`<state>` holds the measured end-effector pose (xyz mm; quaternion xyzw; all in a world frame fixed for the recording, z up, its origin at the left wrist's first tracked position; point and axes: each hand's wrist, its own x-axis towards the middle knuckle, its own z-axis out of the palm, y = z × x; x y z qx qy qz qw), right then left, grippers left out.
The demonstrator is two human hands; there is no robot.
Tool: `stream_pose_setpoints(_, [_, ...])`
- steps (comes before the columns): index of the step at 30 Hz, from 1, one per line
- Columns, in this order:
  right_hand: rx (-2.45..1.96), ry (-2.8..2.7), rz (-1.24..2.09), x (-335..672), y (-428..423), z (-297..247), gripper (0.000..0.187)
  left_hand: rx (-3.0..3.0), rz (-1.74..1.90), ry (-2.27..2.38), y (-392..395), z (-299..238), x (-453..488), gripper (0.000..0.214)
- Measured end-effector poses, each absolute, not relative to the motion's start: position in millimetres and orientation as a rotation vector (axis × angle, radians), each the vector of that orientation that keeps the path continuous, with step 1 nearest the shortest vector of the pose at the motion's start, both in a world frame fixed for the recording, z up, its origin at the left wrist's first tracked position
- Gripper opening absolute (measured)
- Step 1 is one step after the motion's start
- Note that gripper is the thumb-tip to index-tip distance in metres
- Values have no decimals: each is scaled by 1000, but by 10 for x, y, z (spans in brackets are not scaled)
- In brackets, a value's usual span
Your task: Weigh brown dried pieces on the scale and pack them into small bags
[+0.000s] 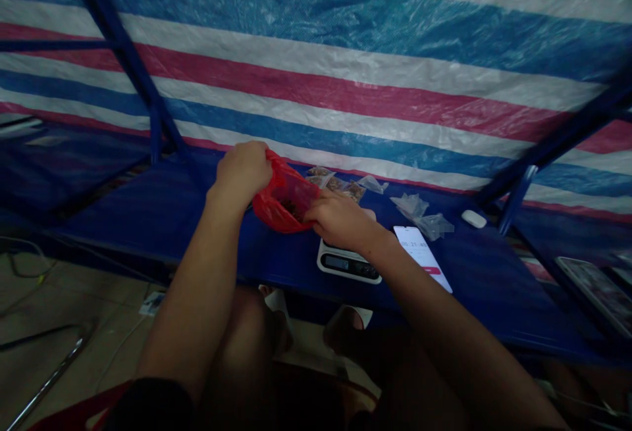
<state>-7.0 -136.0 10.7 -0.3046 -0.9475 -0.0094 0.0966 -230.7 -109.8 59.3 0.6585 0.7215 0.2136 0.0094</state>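
Note:
My left hand (241, 172) grips the upper edge of a red plastic bag (282, 195), and my right hand (338, 220) pinches its other side, holding the mouth apart. Brown pieces of something lie inside the bag; what they are is too dark to tell. Just below my right hand sits a white digital kitchen scale (348, 261), its display dark and its top partly hidden. Beyond the bag lie several small clear packets of brown pieces (333, 182). The bag rests on or just above a blue table (123, 237).
To the right lie crumpled clear plastic bags (419, 216), a smartphone (422, 256) with a lit screen, and a white earbud case (474, 218). A striped tarpaulin (316, 76) on blue metal poles (121, 49) rises behind the table. A tablet (600, 293) lies low at right.

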Motion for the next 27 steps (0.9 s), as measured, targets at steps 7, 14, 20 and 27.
stream_pose_setpoints(7, [-894, -2839, 103, -15, -1447, 174, 19, 2046, 759, 2318, -1146, 560, -2139, 33])
stream_pose_setpoints(14, [-931, -2811, 309, -406, -1213, 299, 33, 2096, 698, 2263, -1173, 457, -2032, 35])
stream_pose_setpoints(20, [-1318, -3146, 321, -797, -881, 204, 31, 2120, 854, 2224, -1129, 392, -2128, 35])
stream_pose_setpoints(27, [-1301, -3123, 217, -791, -679, 56, 29, 2097, 873, 2248, -1167, 307, -2090, 32])
